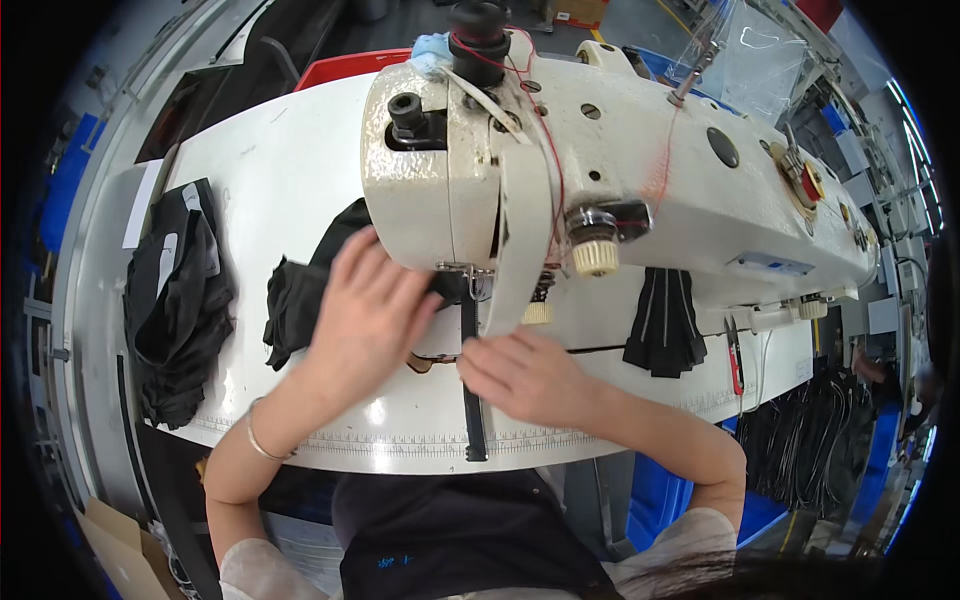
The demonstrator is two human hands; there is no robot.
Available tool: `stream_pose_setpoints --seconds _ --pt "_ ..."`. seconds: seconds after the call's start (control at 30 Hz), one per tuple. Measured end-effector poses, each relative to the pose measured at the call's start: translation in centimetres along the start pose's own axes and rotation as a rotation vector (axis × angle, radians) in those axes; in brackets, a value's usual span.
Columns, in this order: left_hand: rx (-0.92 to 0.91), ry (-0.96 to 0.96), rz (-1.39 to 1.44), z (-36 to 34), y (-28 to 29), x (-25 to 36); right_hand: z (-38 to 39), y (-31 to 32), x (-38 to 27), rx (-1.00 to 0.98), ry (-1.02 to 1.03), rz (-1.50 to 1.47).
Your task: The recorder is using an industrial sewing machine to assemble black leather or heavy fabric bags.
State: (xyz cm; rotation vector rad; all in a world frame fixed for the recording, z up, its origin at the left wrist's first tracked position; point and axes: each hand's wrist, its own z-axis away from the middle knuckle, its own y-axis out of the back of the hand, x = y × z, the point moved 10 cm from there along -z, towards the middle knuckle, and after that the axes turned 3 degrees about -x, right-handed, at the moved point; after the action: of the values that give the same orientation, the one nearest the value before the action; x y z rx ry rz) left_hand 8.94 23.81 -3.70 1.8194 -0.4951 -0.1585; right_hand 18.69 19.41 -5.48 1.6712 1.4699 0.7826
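the black strip [474, 420] ran from under the sewing machine [630, 150] toward the table's near edge. it looked light, soft and limp, likely to skew if pulled, so its flat side edges seemed the best hold. the right hand [525, 375] was curled beside it, fingers together; the left hand [365, 310] was bent over black cloth [292, 310]. whether either pinched anything, i could not tell.

Grey floor [638, 28] and bright strip lights [914, 150]
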Motion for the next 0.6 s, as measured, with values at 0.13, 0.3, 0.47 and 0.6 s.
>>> stream_pose_setpoints --seconds 0.13,0.3,0.47,0.6 --pt "0.044 -0.12 0.005 0.6 -2.0 1.9 1.0 -2.4 3.6 -0.001 -0.123 0.023" --pt "0.04 -0.114 0.13 1.2 -2.5 1.4 1.5 -3.1 3.3 -0.038 -0.127 -0.022" --pt "0.071 -0.175 0.238 2.4 -3.8 2.4 0.1 -0.4 4.3 -0.099 -0.28 -0.161" --pt "0.076 -0.215 0.147 2.4 -3.7 2.5 2.9 -4.3 5.4 -0.184 -0.539 -0.5"
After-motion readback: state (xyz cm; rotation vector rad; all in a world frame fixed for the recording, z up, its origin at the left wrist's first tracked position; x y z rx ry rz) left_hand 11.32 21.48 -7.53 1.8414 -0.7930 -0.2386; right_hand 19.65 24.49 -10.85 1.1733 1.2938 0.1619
